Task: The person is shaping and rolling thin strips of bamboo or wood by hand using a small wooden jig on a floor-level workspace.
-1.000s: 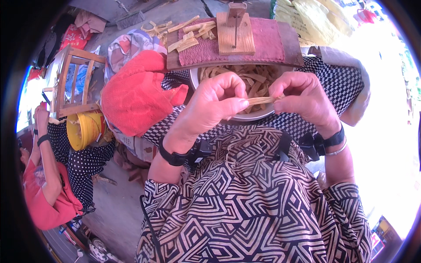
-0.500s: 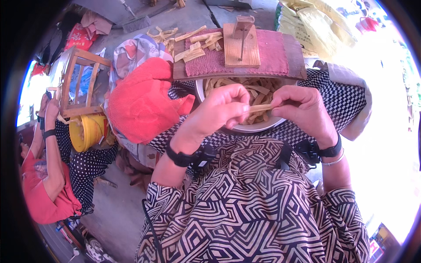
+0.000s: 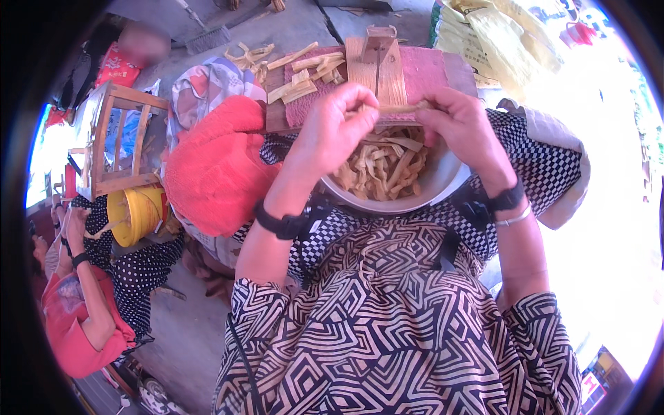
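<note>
A pale yellow, fibrous strip [image 3: 400,108] is stretched between my two hands at the near edge of the board. My left hand [image 3: 337,128] pinches one end with its fingers closed, and my right hand [image 3: 462,128] grips the other end. Just beyond them stands a wooden block [image 3: 394,76] with a thin upright piece and a small bracket on top. Below my hands, a white basin [image 3: 446,190] rests on my lap with many curled strips [image 3: 387,166] inside. My fingers hide part of the held strip.
A board with a pink cloth [image 3: 432,72] carries the block and several thicker pieces [image 3: 311,72]. At left are a red cloth [image 3: 214,166], a yellow bucket [image 3: 135,218], a wooden stool [image 3: 131,176] and a co-worker in a red top [image 3: 83,318]. Yellowish sacks [image 3: 484,41] lie at far right.
Both my hands have moved away from me with the strip, from above the basin to the board's near edge. The co-worker's hands have come down from beside the stool.
</note>
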The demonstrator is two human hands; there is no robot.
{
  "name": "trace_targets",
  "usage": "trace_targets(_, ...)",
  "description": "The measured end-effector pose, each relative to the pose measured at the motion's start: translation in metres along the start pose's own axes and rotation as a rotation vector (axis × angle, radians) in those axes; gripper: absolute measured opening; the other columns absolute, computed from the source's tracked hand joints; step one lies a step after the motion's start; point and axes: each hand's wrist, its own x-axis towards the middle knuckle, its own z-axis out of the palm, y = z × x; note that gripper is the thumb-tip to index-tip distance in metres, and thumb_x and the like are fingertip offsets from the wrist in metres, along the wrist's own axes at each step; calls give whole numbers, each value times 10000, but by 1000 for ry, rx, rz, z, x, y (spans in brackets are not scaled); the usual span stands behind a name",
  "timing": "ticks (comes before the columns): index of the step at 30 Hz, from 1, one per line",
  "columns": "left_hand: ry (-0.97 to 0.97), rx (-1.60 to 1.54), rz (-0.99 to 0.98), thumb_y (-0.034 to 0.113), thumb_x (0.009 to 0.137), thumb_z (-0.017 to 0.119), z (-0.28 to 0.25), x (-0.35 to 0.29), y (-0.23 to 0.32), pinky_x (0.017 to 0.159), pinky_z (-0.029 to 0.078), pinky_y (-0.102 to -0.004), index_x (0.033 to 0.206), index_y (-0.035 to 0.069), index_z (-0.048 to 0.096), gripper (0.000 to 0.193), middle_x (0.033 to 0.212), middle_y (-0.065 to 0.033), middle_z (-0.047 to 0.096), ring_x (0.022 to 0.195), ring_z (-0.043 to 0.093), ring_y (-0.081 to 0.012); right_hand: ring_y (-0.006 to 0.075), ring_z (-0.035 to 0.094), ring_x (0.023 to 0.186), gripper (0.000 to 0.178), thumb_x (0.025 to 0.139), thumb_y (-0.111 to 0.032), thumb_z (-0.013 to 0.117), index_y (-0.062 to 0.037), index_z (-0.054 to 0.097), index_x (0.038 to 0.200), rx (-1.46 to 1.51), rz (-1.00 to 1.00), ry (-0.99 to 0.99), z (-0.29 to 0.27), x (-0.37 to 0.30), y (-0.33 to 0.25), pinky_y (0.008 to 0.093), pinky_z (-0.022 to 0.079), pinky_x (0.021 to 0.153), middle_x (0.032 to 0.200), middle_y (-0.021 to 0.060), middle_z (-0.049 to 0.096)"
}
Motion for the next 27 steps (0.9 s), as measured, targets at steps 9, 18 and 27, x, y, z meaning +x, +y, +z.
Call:
trace_targets(9,215,187,98,68,859,558,-15,44,-27,580,401,-200,944,17,560,99,768,29,546,660,475,-33,90,541,624,173,883,-97,573,2,619,1017,-49,-137,125,13,47,22,239,456,581,722,23,593)
trace_targets(18,407,578,-20,91,891,535,-33,43,-33,536,430,-234,981,34,566,112,781,-41,613,591,501,-72,158,598,671,199,826,-76,588,1,633,1005,-454,-275,213,8,51,45,290,485,641,779,119,646)
trace_targets(27,19,-958,-197,216,941,514,-44,9,-42,558,465,-277,1099,62,565,227,906,-129,632,639,556,-143,125,588,655,214,856,-167,639,-8,652,999,-174,-36,-233,9,-2,20,261,502,629,840,81,689)
